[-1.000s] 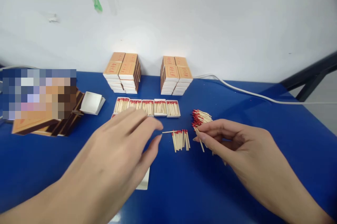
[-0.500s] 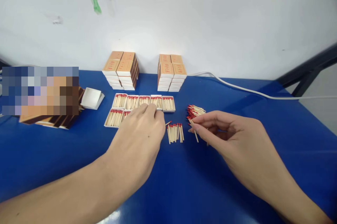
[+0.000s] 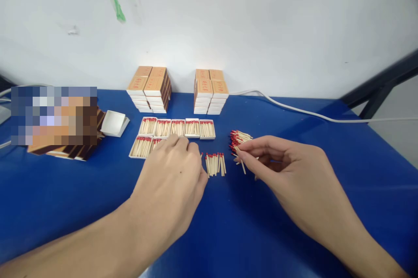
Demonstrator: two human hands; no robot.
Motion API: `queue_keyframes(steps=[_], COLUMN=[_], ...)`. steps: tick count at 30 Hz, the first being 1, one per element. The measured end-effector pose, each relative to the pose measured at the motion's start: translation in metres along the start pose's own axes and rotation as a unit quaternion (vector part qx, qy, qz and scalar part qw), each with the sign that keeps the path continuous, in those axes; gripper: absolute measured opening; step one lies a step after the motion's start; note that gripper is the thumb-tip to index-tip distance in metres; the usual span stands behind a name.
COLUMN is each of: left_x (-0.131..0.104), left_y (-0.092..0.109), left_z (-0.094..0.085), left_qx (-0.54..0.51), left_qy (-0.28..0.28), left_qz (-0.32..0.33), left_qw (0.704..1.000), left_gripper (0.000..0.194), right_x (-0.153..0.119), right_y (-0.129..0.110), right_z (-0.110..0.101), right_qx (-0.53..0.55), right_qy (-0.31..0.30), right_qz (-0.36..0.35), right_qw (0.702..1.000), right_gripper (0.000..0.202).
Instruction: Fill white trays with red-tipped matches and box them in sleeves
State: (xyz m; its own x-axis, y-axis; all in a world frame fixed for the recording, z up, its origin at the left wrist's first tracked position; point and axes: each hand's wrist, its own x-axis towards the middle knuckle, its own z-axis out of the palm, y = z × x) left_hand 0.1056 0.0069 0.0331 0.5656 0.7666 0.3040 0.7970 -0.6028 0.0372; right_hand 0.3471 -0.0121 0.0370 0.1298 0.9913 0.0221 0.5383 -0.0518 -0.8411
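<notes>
My left hand (image 3: 171, 173) is curled palm down over the front row of open matchbox trays (image 3: 141, 146), hiding most of that row. One red match head (image 3: 201, 155) pokes out by its finger edge; the fingertips themselves are hidden. Just right of this hand lies a loose line of matches (image 3: 215, 164), heads away from me. My right hand (image 3: 277, 160) pinches a match (image 3: 243, 166) between thumb and forefinger, at the near side of a heap of red-headed matches (image 3: 240, 137). Behind the left hand stands a back row of trays filled with matches (image 3: 207, 129).
Two stacks of closed matchboxes, a left stack (image 3: 149, 88) and a right stack (image 3: 211, 90), stand near the white wall. Empty white trays (image 3: 114, 123) and partly blurred matchbox sleeves (image 3: 75, 152) lie to the left. A white cable (image 3: 294, 110) crosses the blue table (image 3: 183, 252) behind.
My left hand has shifted slightly left and toward me, and the match head at its edge has moved left with it. My right hand stays by the heap, still pinching a match.
</notes>
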Motion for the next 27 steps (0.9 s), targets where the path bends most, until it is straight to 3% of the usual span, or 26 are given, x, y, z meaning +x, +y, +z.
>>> queue_keyframes(steps=[7, 14, 21, 27], left_x=[0.001, -0.003, 0.001, 0.0], left_y=[0.008, 0.001, 0.003, 0.003], left_z=[0.002, 0.004, 0.011, 0.004], left_qx=[-0.023, -0.031, -0.013, -0.005], left_qy=[-0.009, -0.005, 0.012, 0.001], left_qz=[0.008, 0.035, 0.055, 0.095], left_qw=[1.0, 0.999, 0.998, 0.995], left_gripper=[0.027, 0.027, 0.04, 0.022], right_x=[0.0, 0.0, 0.003, 0.003], right_y=[-0.002, -0.003, -0.005, -0.004], right_z=[0.0, 0.001, 0.004, 0.008], right_qx=[0.0, 0.018, 0.057, 0.089], right_qy=[0.001, -0.007, -0.034, -0.056], right_qz=[-0.003, -0.002, 0.012, 0.032], right_qw=[1.0, 1.0, 0.998, 0.994], right_gripper=[0.03, 0.028, 0.039, 0.037])
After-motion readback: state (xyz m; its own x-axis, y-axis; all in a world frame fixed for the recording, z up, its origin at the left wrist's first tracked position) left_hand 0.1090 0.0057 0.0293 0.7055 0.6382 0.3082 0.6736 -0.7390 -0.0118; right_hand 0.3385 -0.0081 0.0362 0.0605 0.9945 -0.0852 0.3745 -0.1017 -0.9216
